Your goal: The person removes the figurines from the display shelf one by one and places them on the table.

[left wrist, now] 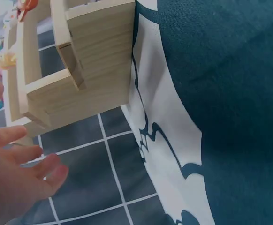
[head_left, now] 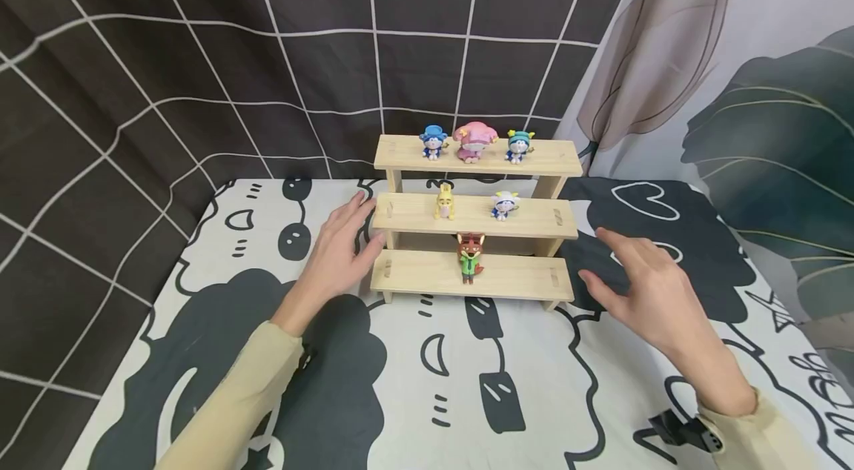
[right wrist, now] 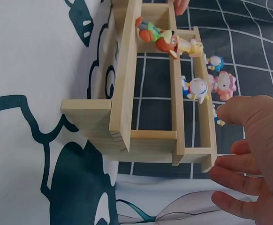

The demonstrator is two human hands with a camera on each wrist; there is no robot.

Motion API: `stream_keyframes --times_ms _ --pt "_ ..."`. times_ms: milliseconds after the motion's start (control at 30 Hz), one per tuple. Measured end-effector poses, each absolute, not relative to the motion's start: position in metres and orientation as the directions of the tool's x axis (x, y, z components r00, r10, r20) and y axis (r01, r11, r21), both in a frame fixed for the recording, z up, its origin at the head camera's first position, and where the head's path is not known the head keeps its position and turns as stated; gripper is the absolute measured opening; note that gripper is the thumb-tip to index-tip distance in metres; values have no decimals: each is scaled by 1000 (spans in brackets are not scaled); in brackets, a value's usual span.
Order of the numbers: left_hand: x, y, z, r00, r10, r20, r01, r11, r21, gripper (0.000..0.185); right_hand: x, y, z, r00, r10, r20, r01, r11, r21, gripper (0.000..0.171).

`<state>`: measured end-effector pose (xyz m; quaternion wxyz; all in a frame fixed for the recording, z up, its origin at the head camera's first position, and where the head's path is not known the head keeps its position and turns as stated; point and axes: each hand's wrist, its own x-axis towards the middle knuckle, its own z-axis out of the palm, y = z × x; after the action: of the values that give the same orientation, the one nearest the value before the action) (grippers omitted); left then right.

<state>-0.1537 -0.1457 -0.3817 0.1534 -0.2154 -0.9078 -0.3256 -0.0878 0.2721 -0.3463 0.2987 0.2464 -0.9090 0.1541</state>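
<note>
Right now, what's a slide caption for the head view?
Left hand and right hand flank a three-tier wooden shelf holding six small figurines.

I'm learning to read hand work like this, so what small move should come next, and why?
Probably bring the right hand gently in to the right end of the three-tier wooden shelf: the left hand is close beside the left end, while the right is empty and apart. Going slowly seems wise, since six small figurines stand on the tiers.
</note>
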Motion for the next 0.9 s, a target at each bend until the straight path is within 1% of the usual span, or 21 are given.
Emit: stream_keyframes --times_ms 200,400,500,633,767,900 --pt "-162 -142 -387 -873 287 394 475 681 557 56 -89 271 -346 -710 -357 607 -543 826 -149 77" --pt "-166 -137 -391 -859 297 418 503 643 577 53 -91 270 -343 -729 -357 584 -550 814 -190 56" --pt "-168 -136 -394 -858 298 418 505 640 580 53 -94 268 -342 -731 -357 581 -554 808 -201 59" --pt "-171 -134 -400 -851 291 437 514 630 582 51 -100 267 -342 -715 -368 594 -583 783 -218 53" --pt "-172 -132 -402 -841 275 466 526 619 583 48 -107 267 -339 -699 -384 604 -610 760 -223 51" --pt "-173 -130 -404 -835 253 489 532 601 597 45 -112 265 -336 -705 -379 599 -608 758 -236 53"
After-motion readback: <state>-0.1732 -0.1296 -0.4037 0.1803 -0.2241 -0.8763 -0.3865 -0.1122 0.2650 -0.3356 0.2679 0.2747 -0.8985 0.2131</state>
